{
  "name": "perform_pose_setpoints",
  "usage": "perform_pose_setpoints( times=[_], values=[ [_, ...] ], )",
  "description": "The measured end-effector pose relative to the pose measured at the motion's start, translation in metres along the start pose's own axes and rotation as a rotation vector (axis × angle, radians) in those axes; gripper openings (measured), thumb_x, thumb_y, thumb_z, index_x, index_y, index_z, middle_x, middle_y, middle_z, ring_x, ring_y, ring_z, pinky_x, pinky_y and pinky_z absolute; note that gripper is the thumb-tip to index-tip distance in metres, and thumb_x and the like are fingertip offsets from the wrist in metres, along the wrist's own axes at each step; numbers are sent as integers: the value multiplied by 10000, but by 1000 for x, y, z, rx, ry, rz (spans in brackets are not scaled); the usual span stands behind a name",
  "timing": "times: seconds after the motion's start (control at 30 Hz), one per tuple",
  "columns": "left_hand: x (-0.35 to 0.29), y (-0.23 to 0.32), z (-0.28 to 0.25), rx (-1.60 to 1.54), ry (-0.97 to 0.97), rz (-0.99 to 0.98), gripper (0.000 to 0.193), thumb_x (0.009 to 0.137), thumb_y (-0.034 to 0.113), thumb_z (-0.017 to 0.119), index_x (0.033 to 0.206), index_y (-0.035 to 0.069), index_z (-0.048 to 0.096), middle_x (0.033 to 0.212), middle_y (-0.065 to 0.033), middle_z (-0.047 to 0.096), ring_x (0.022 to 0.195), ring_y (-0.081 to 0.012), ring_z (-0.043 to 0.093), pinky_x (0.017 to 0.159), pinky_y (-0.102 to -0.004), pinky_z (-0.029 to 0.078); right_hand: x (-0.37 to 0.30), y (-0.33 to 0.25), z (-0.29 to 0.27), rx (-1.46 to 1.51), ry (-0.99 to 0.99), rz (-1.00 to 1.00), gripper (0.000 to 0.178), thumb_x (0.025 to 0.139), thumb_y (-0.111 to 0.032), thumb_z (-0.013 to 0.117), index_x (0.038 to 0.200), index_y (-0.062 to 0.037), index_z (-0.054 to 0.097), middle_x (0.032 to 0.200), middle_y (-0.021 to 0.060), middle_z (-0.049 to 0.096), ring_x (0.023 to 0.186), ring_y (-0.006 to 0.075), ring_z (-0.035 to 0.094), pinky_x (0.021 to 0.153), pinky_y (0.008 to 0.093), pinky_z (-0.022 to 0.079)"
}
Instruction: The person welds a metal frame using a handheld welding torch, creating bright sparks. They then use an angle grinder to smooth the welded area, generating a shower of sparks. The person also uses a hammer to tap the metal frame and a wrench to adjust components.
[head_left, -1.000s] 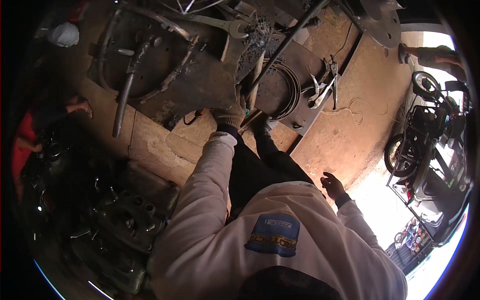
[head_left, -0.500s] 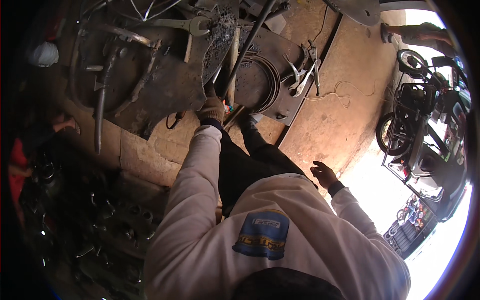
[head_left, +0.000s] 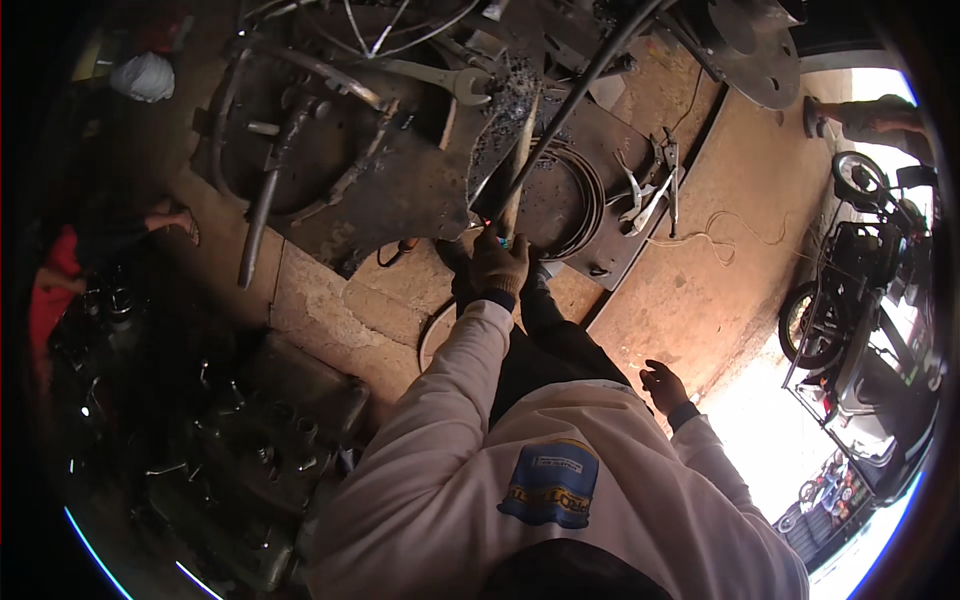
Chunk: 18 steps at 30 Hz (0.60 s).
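Note:
My left hand (head_left: 500, 264), in a knitted work glove, is closed at the near edge of the metal work surface (head_left: 400, 220). What its fingers hold is hidden. A long dark rod (head_left: 585, 88) slants down to it from the upper right, and a pale wooden handle (head_left: 521, 165) runs down beside its fingers. Bits of colour show at the handle's lower end. Off to the right, my bare right hand (head_left: 662, 388) hangs over the floor, fingers loosely apart, holding nothing. A coil of wire rod (head_left: 590, 200) lies right of the left hand, with locking pliers (head_left: 650, 200) beyond.
A big open-end wrench (head_left: 440, 78) and a bent pipe frame (head_left: 270, 180) lie on the surface at left. Dark metal machinery (head_left: 260, 440) stands lower left. Another person in red (head_left: 60, 290) is at far left. Motorcycles (head_left: 840, 290) stand at right; a person's leg (head_left: 870, 120) shows behind.
The view has shifted, so the bench appears further right and lower. My left hand has come nearer the wooden handle and the rod's lower end. My right hand still hangs open.

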<state>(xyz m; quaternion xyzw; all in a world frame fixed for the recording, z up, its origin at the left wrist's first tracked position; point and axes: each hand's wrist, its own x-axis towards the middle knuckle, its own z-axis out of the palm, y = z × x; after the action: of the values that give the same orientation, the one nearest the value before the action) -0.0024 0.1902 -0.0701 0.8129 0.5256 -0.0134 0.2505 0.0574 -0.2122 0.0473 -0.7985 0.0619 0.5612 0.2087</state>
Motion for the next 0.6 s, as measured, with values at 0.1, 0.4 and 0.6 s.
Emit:
perform_pose_setpoints(
  times=[0.1, 0.4, 0.6],
  values=[
    [12, 4, -1, -30, -274, -138, 668, 877, 528, 670, 1362, 102, 500, 1249, -161, 629, 1115, -333, 654, 938, -433, 539, 5, 6, -4, -22, 9, -35, 534, 970, -367, 676, 1374, -39, 558, 1039, 142, 730, 846, 182, 696, 770, 327, 555],
    [-30, -22, -178, -238, 422, 531, 344, 871, 232, 747, 1155, 70, 638, 1050, -135, 685, 963, -308, 659, 840, -414, 521, 43, 4, -5, -120, -24, -218, 543, 961, -392, 674, 1350, -26, 575, 996, 145, 738, 830, 195, 700, 765, 336, 558],
    [35, -40, -381, 360, 704, 472, 506, 850, 306, 777, 1231, 21, 603, 1114, -198, 682, 1018, -372, 661, 889, -432, 548, 20, -126, 18, -193, 42, -425, 551, 950, -378, 692, 1357, -27, 577, 1036, 159, 731, 948, 259, 700, 851, 369, 548]
  ],
)
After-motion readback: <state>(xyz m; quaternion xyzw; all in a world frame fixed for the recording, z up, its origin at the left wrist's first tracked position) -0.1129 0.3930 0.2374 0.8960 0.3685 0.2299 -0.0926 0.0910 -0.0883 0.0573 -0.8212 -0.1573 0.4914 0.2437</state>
